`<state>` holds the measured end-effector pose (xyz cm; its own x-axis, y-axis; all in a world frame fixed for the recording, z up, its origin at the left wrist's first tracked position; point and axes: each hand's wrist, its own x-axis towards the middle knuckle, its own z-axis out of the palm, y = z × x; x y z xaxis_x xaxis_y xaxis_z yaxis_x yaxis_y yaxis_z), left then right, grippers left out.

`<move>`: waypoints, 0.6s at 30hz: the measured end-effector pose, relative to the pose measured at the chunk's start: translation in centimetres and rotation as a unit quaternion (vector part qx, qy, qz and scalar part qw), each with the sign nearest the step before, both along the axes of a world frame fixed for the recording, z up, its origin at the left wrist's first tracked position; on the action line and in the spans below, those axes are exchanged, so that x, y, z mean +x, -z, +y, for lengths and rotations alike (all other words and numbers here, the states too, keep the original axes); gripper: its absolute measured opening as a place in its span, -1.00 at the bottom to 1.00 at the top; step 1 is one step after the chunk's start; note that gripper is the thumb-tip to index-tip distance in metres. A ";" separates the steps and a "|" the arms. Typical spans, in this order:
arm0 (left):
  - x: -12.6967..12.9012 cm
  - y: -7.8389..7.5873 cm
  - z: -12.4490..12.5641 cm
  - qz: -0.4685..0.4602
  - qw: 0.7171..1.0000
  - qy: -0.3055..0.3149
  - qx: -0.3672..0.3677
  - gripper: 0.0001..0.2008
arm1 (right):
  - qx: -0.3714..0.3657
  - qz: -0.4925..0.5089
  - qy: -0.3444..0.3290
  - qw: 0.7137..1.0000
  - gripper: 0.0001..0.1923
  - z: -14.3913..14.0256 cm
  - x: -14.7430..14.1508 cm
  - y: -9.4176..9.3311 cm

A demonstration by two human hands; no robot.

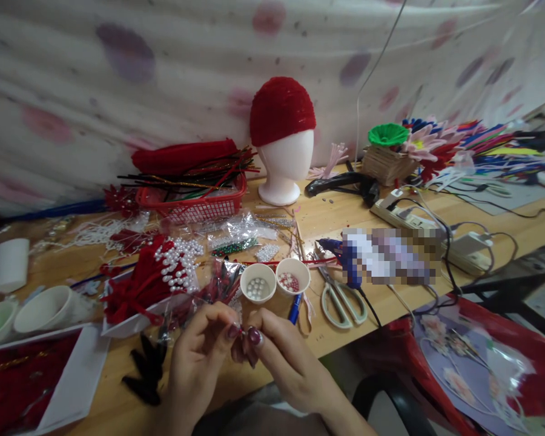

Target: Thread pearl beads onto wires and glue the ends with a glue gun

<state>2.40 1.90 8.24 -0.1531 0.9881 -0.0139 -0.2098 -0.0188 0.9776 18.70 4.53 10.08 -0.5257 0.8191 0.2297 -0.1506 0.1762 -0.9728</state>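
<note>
Near the table's front edge, my left hand (198, 357) and my right hand (287, 358) meet, both with fingers pinched. Between their fingertips shows a tiny red piece, too small and covered to name. Just beyond them stand two white cups. The left cup (258, 270) holds white pearl beads (256, 289), and the right cup (295, 267) holds small red and white beads (288, 281). A blue pen (294, 309) lies beyond my right hand. Left of my left hand are black fuzzy leaf-shaped pieces (145, 369).
Scissors (343, 303) and a blue glue gun (352, 266) with a cord lie to the right, before power strips (409, 218). A foam head (284, 166) in a red cap stands behind. Left are a red basket (195, 209) and a white box (79, 375) of red pieces.
</note>
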 end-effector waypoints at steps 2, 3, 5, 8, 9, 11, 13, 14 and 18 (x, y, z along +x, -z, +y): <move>-0.3 0.6 0.1 -0.028 0.999 0.020 0.003 -0.72 | -0.003 -0.002 -0.004 1.000 -0.63 0.0 0.0 0.0; -0.3 0.8 0.2 -0.041 0.999 0.024 0.002 -0.72 | -0.004 -0.003 -0.007 1.000 -0.63 0.0 0.0 0.1; -0.2 1.0 0.3 -0.062 0.998 0.026 0.007 -0.69 | -0.006 -0.003 -0.011 1.000 -0.62 0.0 -0.1 0.2; 0.0 0.9 0.3 -0.059 0.998 0.022 0.012 -0.67 | 0.001 -0.002 -0.011 1.000 -0.63 -0.1 -0.2 0.3; 0.0 0.8 0.3 -0.048 0.999 0.017 0.011 -0.68 | 0.005 -0.005 -0.008 1.000 -0.62 -0.1 -0.2 0.2; 0.0 0.6 0.2 -0.018 1.000 0.010 0.007 -0.68 | 0.015 -0.017 0.003 1.000 -0.61 -0.2 -0.2 0.1; -0.1 0.4 0.0 0.007 1.000 0.019 0.000 -0.68 | 0.024 -0.031 0.011 0.999 -0.61 -0.2 -0.1 0.0; -0.2 0.4 -0.1 0.014 1.000 0.025 -0.004 -0.67 | 0.029 -0.039 0.012 0.999 -0.62 -0.2 0.0 -0.1; -0.2 0.5 -0.2 0.014 0.999 0.036 -0.020 -0.69 | 0.045 -0.077 0.012 0.996 -0.71 -0.2 0.2 0.0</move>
